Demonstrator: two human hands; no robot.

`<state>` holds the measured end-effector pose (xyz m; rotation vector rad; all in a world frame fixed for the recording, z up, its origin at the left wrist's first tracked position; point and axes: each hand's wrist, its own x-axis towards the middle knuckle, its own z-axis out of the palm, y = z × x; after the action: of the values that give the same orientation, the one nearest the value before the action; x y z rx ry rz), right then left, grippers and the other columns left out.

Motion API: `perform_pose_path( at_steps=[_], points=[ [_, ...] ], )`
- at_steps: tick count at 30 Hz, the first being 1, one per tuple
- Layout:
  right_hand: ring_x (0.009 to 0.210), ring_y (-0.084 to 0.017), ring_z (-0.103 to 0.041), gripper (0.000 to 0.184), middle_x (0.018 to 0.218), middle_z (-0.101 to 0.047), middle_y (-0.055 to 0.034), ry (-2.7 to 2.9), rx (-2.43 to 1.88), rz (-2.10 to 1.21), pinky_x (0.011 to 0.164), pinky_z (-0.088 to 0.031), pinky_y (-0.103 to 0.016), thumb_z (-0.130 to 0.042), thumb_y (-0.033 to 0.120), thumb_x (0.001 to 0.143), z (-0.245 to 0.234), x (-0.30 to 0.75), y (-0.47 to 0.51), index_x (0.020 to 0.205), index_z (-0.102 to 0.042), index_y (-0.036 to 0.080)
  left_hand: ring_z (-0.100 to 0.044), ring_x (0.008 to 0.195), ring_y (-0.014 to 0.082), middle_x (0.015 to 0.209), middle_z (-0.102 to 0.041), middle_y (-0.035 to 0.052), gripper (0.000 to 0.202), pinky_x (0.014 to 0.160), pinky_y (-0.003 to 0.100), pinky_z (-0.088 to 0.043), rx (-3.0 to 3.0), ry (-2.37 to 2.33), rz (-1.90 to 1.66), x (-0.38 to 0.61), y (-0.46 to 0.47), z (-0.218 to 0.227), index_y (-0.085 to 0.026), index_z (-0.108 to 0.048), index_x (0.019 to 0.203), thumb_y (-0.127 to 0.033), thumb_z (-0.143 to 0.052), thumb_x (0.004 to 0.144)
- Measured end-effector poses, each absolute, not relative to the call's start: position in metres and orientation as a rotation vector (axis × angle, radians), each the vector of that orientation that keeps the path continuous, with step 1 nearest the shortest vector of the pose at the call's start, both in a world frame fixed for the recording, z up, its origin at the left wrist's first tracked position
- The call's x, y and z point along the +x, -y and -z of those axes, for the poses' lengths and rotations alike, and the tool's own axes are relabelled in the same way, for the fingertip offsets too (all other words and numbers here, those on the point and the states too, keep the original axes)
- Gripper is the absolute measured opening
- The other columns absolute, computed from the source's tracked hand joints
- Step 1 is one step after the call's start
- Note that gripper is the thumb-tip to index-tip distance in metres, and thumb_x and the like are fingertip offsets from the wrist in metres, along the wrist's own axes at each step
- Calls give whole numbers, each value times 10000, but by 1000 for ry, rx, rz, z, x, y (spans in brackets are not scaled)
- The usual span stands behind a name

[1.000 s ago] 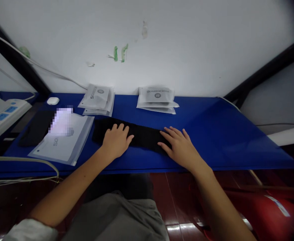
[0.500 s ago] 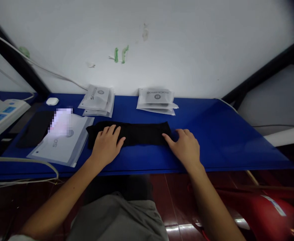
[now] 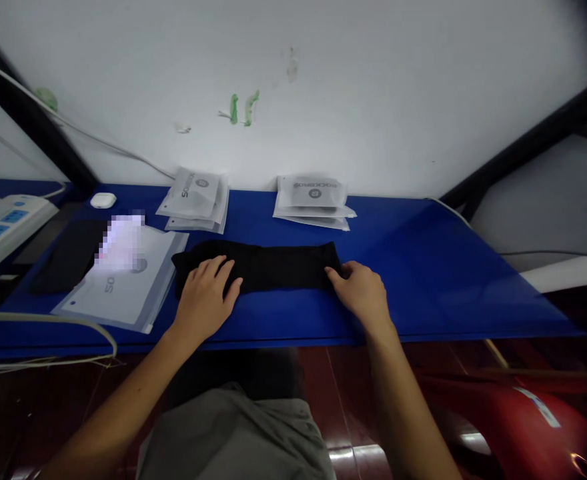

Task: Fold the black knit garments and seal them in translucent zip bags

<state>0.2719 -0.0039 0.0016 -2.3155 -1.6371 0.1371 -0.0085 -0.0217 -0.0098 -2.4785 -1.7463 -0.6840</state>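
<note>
A long black cloth (image 3: 273, 265) lies flat across the blue table (image 3: 423, 267), running left to right. My left hand (image 3: 204, 297) rests palm down on its left part, fingers stretched flat. At the cloth's right end my right hand (image 3: 361, 291) has its fingers curled, pinching the edge of the fabric.
A large clear zip bag (image 3: 123, 280) lies left of the cloth, with a dark flat item (image 3: 66, 257) beyond it. Two stacks of white packets (image 3: 196, 197) (image 3: 313, 197) sit against the wall. A white earbud case (image 3: 103, 199) and power strip (image 3: 3, 227) are far left.
The cloth has been straightened and shifted slightly left. My right hand slid off its top to the right end and closed on the edge. My left hand moved a little left.
</note>
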Motion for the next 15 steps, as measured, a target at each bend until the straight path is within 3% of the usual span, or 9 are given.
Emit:
perform_pose_path(
  at_steps=[6, 15],
  points=[
    [682, -271, -666, 251, 741, -714, -108, 1625, -2237, -137, 565, -474, -360, -582, 418, 775, 5, 279, 1, 803, -684, 190, -524, 1191, 293, 1284, -584, 142, 402, 949, 471, -466, -2523, 1760, 676, 0, 23, 9, -144, -565, 1250, -346, -380, 955],
    [729, -281, -672, 170, 759, -719, -105, 1629, -2252, -430, 582, -461, -352, -605, 357, 746, -10, 281, -7, 722, -668, 200, -517, 1195, 291, 1284, -581, 144, 400, 953, 465, -464, -2550, 1746, 692, 3, 24, 12, -137, -561, 1250, -343, -383, 957]
  ],
)
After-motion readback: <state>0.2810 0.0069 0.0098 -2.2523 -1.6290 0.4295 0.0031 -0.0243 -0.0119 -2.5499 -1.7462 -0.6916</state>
